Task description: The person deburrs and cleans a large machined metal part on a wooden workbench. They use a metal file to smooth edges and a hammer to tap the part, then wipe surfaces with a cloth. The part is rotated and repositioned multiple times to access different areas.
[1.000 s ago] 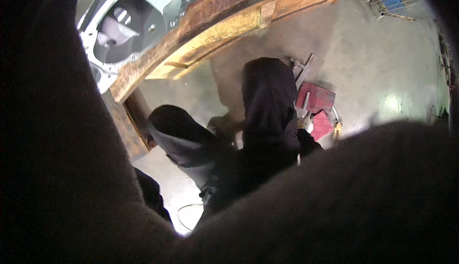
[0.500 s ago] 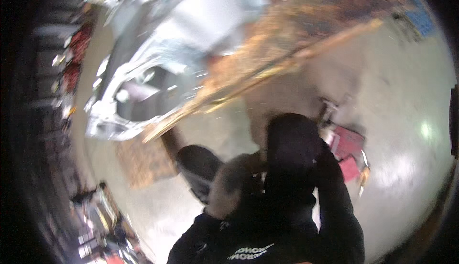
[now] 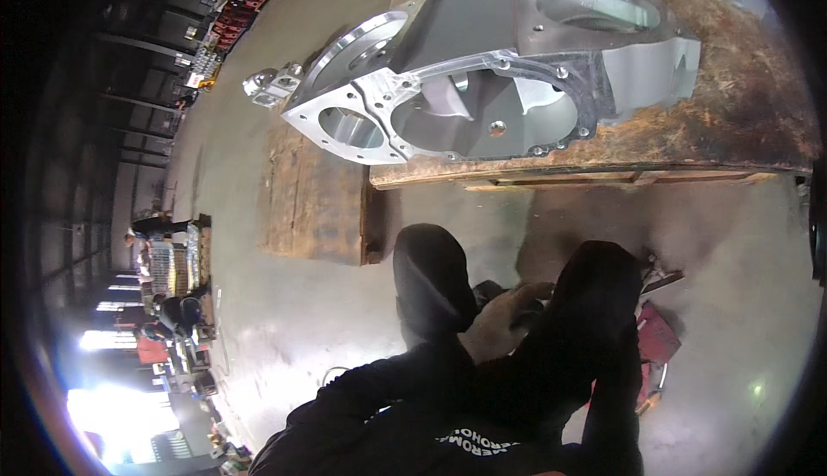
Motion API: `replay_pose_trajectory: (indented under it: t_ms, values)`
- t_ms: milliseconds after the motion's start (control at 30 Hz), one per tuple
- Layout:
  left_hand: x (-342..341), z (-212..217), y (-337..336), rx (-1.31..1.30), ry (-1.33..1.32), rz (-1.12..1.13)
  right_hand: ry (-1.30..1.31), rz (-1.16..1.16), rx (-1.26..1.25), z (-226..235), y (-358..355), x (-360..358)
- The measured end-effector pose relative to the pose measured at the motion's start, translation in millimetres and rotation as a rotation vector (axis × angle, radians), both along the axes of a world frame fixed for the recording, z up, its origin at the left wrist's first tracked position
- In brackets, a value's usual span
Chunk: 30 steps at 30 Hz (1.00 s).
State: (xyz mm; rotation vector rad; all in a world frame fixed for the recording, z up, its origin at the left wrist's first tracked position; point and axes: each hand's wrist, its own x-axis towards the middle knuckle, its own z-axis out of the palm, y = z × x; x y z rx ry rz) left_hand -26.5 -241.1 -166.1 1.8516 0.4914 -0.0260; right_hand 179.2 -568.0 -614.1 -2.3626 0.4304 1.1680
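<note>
While the left hand (image 3: 500, 325) rests loosely curled and empty between the dark-clad knees (image 3: 435, 282), the right hand unseen, the machined housing (image 3: 482, 88) sits untouched at twelve o'clock, so reaching it likely calls for rising.

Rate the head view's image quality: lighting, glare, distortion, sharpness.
Head view: strong fisheye bend, the wooden pallet edge curves, corners go black; blown-out daylight glare at lower left; the machined metal housing is sharp with bright highlights; the left hand sits dim between dark-clothed knees, its details hard to read; the right hand is not visible.
</note>
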Motion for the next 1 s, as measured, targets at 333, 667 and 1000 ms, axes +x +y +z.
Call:
replay_pose_trajectory:
  t_ms: [333,667,1000]
  values:
    - [11.0,-34.5,-8.4,-0.287,-0.371,0.187,0.170,-0.541,1.073,249.3,-38.3,-70.8]
    - [54.6,42.9,-66.9,-0.335,-0.304,-0.395,-0.092,-0.212,1.424,438.9,12.9,-157.3]
    - [6.9,28.6,-28.0,-0.577,-0.559,-0.152,-0.480,0.338,0.879,443.4,83.5,-176.6]
